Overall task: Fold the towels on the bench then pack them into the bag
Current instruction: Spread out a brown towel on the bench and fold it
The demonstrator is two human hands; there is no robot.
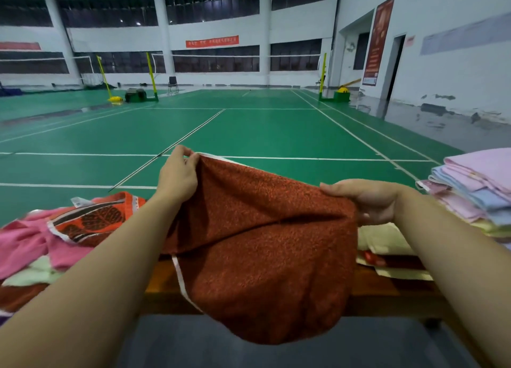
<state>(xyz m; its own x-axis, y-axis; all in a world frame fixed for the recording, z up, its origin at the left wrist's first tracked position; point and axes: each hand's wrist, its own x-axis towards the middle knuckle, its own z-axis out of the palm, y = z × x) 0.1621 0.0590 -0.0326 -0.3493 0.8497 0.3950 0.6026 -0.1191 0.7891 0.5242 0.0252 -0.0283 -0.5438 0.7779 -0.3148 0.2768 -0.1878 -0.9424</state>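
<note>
A rust-red towel (265,246) with a white hem hangs between my two hands above the wooden bench (163,282). My left hand (178,174) pinches its upper left corner, raised higher than the other side. My right hand (367,201) grips the towel's right edge, thumb on top. The towel sags in the middle and drapes down over the bench's front edge. No bag is in view.
A loose heap of pink, orange-patterned and pale towels (55,235) lies on the bench at the left. A stack of folded pink, blue and yellow towels (475,187) sits at the right, with cream towels (381,240) under it. Beyond lies a green badminton court (249,127).
</note>
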